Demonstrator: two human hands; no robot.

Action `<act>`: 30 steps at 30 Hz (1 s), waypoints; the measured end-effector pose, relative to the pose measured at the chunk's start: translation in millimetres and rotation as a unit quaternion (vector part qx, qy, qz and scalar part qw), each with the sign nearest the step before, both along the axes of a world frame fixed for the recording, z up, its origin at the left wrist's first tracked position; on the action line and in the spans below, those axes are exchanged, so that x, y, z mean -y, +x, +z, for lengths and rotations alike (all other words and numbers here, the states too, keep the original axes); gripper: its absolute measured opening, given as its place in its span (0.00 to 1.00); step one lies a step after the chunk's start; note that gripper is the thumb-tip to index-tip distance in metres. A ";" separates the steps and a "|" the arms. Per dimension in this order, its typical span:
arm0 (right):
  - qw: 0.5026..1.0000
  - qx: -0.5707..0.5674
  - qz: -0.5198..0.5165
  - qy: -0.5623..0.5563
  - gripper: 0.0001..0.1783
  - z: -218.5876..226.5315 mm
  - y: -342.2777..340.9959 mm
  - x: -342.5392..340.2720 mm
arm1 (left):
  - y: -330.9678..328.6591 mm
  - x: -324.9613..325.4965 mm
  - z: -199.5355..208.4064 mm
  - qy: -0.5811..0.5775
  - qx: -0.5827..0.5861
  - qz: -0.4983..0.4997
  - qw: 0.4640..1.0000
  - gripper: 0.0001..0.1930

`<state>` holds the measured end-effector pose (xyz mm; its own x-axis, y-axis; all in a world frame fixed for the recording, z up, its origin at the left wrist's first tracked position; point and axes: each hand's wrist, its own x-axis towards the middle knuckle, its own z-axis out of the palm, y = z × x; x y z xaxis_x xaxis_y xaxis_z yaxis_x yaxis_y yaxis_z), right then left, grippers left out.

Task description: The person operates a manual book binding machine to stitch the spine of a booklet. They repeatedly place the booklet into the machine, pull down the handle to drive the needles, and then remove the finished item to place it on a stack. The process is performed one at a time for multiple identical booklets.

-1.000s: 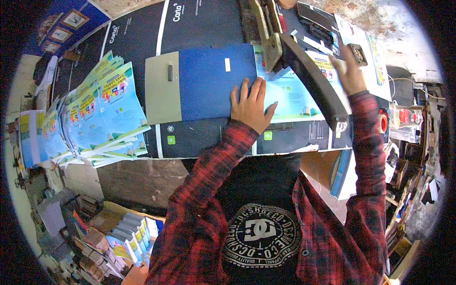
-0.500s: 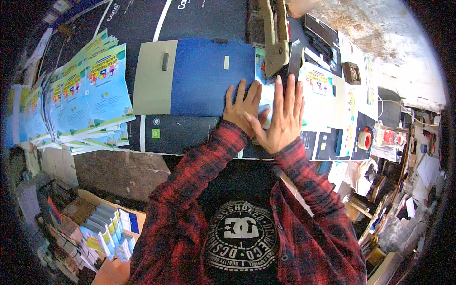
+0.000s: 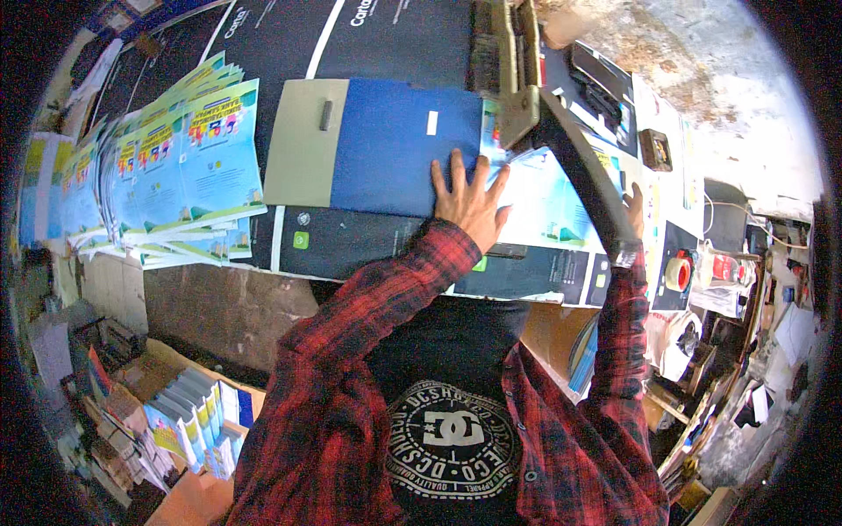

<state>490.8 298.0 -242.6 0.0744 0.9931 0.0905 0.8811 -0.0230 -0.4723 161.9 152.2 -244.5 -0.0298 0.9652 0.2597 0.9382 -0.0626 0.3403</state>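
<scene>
My left hand lies flat with its fingers spread on the right edge of a blue and grey folder. Beyond it stands a cream metal lever tool that looks like a heavy-duty stapler. Its long dark lever slants toward me on the right. My right hand is at the lever's near end, apparently closed round it, though the bar hides most of the fingers. Printed booklet sheets in blue and white lie beneath the lever, their far edge by the tool's head.
Fanned printed covers lie on the table's left. A tape roll, a small brown box and a clear bottle are at the right. Bound booklets stand below, at the lower left.
My right hand has left the sheets and moved right to the lever. The lever has swung down toward me. My left hand remains on the folder with its fingers wider apart.
</scene>
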 end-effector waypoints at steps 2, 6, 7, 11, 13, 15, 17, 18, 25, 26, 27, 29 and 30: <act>0.995 -0.089 0.038 0.003 0.55 -50.5 36.7 -18.0 | -4.0 2.1 3.3 0.001 0.004 0.004 1.000 0.31; 0.978 0.014 0.174 0.113 0.52 -57.6 4.7 -26.5 | -29.4 11.2 3.6 -0.005 0.005 0.035 0.999 0.30; 0.979 0.029 0.172 0.102 0.50 -58.2 -2.5 -26.6 | -35.7 13.4 4.6 -0.011 0.003 0.038 0.999 0.30; 0.992 0.064 0.109 0.002 0.42 -55.4 -6.8 -28.5 | -50.5 14.3 6.4 -0.001 0.005 0.030 1.000 0.30; 0.990 0.077 0.117 0.008 0.38 -4.1 -32.3 -29.6 | -54.4 15.9 5.2 0.001 0.008 0.027 1.000 0.30; 0.988 0.014 0.146 0.049 0.34 85.0 -94.5 -16.0 | -53.9 14.8 3.7 -0.002 0.000 0.039 0.999 0.30; 0.972 -0.125 0.188 0.062 0.30 179.4 -166.2 21.8 | -53.6 16.0 3.0 -0.006 -0.013 0.050 0.999 0.30; 0.942 -0.232 0.231 0.072 0.29 211.2 -202.4 43.5 | -55.9 17.1 1.0 -0.010 -0.020 0.054 0.998 0.30; 0.916 0.122 0.340 0.174 0.48 122.7 -225.7 120.7 | -50.8 13.2 10.9 -0.034 -0.034 0.049 0.998 0.31; 0.925 0.152 0.299 0.180 0.50 89.0 -224.3 134.5 | -49.3 13.6 10.3 -0.044 -0.033 0.044 0.998 0.31; 0.931 0.145 0.287 0.170 0.52 80.6 -231.9 137.1 | -52.8 11.9 7.6 -0.023 -0.035 0.047 0.998 0.31; 0.934 0.149 0.290 0.144 0.51 85.1 -233.3 136.2 | -54.5 8.1 3.4 -0.024 -0.028 0.058 0.998 0.31; 0.937 0.121 0.303 0.128 0.50 91.2 -229.1 143.7 | -50.6 15.9 3.0 -0.034 -0.023 0.045 0.998 0.31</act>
